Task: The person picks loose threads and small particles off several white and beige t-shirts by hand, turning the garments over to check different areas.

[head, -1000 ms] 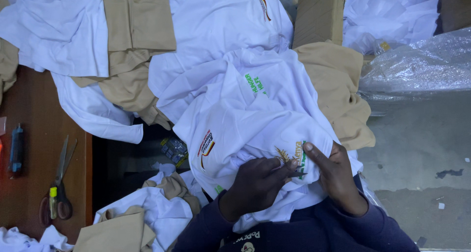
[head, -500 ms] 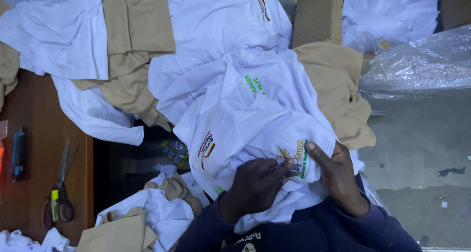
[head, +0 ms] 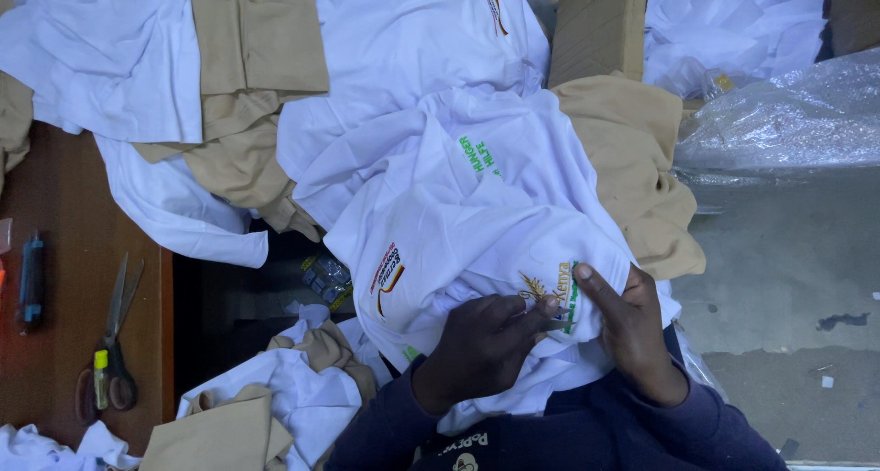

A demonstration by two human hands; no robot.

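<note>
Head view: little has shifted over the last second. Both hands sit at the same spot on the white shirt, which lies bunched on the lap and spills onto the heap beyond it, near the middle of the scene

The left hand has crept slightly to the right. Its fingers are now drawn together and pinch the cloth right at the stitched gold and green emblem. The right hand has barely moved. It clamps the fold of the shirt from the right, its thumb laid along the edge of the emblem and the other fingers hidden under the cloth. Whether anything as fine as a thread sits in the pinch is too small to tell

Judging from that, the close work on the emblem is going on without the shirt having been turned or set aside. The second, red and green emblem to the left is not being touched

Around them, the far side is covered with more white shirts and tan garments, with a cardboard box standing among them. A clear plastic bag lies at the far right above bare concrete floor. On the wooden counter at the left lie a pair of scissors and a small blue tool, well apart from both hands and in the same place as before
</note>
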